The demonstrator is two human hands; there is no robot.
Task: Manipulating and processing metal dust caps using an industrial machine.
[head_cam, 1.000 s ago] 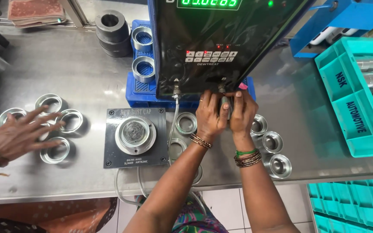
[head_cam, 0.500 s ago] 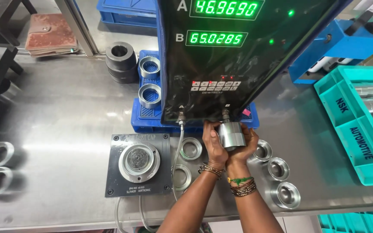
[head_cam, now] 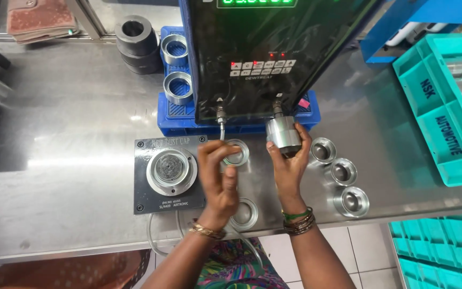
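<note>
— Right hand (head_cam: 290,163)? Clasped round the plug (head_cam: 283,135), under the gauge (head_cam: 274,53).
— Left hand (head_cam: 219,174)? Pinching a ring (head_cam: 236,152) beside the plate (head_cam: 170,174).
— Handling? Probably solid steel, heavy, slick; best gripped round the barrel. Ring light, stiff; best held by its rim.

Steel bench (head_cam: 70,128): gauge plate (head_cam: 170,174), blue tray (head_cam: 188,120), metal cups (head_cam: 343,172), teal bin (head_cam: 445,134).

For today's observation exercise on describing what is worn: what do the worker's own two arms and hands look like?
Both forearms are bare, with no sleeves or gloves. The left hand has a thin gold-coloured bangle at the wrist. The right hand has a stack of bangles at the wrist, green on top and dark and metallic below. No rings are clearly visible.
</note>
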